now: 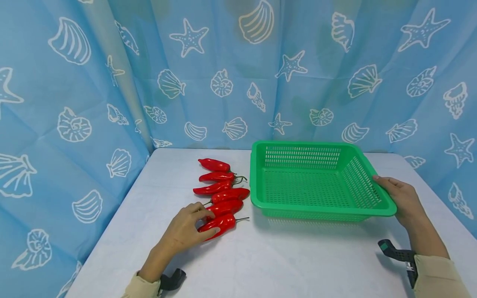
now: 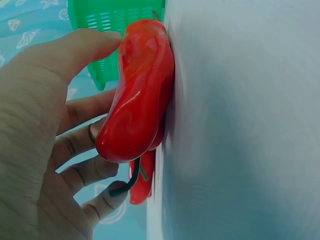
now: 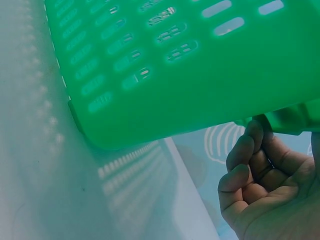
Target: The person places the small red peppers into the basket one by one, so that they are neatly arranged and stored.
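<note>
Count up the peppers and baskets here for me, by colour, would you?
Red peppers: 6
Green basket: 1
Total: 7

Left hand point(image 2: 37, 135) was spread beside red pepper point(image 2: 137, 95), thumb at its edge; green basket point(image 2: 112, 11) lay beyond.

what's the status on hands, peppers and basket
Left hand at nearest red pepper, grip unclear. Right hand holds green basket by its rim. Six red peppers on table beside basket. No obstacle visible between them.
</note>
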Action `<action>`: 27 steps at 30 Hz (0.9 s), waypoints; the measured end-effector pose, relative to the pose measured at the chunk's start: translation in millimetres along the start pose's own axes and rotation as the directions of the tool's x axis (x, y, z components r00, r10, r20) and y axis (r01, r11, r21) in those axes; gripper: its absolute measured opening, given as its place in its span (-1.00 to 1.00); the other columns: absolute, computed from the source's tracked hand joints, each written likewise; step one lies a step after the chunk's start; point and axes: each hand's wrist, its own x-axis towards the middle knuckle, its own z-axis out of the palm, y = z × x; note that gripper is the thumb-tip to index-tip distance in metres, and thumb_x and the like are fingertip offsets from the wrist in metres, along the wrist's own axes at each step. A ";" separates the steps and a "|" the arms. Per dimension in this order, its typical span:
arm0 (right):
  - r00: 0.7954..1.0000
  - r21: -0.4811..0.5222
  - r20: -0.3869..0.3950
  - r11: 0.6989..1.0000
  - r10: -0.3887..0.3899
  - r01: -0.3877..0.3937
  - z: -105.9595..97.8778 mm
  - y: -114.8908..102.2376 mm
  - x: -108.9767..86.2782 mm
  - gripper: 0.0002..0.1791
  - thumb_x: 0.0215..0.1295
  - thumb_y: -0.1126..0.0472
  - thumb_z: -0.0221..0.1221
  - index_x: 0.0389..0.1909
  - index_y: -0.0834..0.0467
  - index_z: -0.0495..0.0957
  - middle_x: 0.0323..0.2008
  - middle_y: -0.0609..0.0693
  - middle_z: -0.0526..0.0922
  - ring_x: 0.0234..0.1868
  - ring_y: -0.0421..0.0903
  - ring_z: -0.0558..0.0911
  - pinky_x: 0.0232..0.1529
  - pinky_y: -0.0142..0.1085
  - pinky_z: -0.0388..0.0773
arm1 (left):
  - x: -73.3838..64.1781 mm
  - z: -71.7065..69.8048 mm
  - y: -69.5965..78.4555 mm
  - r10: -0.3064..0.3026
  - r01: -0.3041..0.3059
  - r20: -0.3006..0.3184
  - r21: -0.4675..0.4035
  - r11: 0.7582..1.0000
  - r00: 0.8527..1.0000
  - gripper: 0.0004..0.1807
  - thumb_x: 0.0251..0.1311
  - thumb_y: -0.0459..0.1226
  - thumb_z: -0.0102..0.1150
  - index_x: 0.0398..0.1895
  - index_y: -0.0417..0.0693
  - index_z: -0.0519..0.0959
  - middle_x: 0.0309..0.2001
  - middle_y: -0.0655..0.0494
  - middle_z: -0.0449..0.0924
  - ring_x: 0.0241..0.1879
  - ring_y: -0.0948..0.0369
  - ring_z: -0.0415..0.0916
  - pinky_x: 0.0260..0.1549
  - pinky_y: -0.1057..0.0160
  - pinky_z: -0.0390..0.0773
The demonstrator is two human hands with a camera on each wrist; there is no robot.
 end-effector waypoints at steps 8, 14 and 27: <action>1.000 -0.015 -0.007 1.000 0.011 -0.012 0.2 0.1 -0.4 -0.80 0.38 -0.17 0.19 -0.28 -0.16 0.61 -0.45 -0.21 0.68 -0.49 -0.16 0.71 -0.49 -0.31 0.63 | 1.1 2.2 0.7 0.020 -0.026 0.050 0.121 0.992 0.999 -0.39 -0.26 0.16 0.59 -0.06 0.18 0.74 -0.09 0.27 0.56 -0.07 0.28 0.44 -0.09 0.16 0.49; 1.000 -0.017 -0.014 1.000 0.005 -0.005 0.6 0.2 -1.2 -0.80 0.38 -0.18 0.19 -0.28 -0.18 0.62 -0.45 -0.21 0.69 -0.49 -0.17 0.71 -0.50 -0.31 0.63 | 1.3 4.5 1.3 0.031 -0.035 0.037 0.124 0.992 0.999 -0.40 -0.27 0.13 0.61 -0.08 0.14 0.74 -0.11 0.28 0.55 -0.09 0.29 0.43 -0.11 0.17 0.49; 1.000 -0.037 -0.023 0.999 -0.016 0.015 -0.3 0.2 -1.9 -0.82 0.39 -0.17 0.18 -0.27 -0.19 0.60 -0.47 -0.21 0.68 -0.52 -0.17 0.70 -0.51 -0.31 0.63 | 6.6 -6.0 12.4 -0.132 0.130 -0.009 -0.150 0.980 0.991 -0.60 -0.14 0.00 0.59 -0.20 0.11 0.74 -0.26 0.29 0.47 -0.21 0.23 0.43 -0.35 0.28 0.55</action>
